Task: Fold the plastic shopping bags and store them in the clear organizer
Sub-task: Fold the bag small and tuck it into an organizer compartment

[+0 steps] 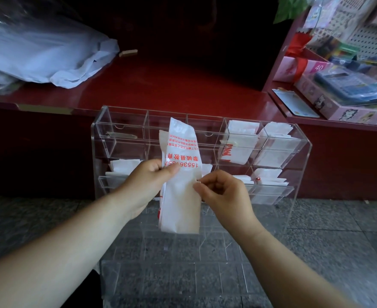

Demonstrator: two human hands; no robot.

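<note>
Small shop, judging by the dark red counter [183, 81]: right of it a pegboard [370, 38] of packaged stickers, a pink box marked 40 [312, 68], a calculator [347, 84].

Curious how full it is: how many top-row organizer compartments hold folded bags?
2: the rightmost compartment and its left neighbour; the held bag may hide others.

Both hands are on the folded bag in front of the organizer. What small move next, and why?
Probably fold the lower half up once more: the printed plastic bag, held by the left hand and right hand, is a long strip, longer than the stored bags in the clear organizer.
</note>
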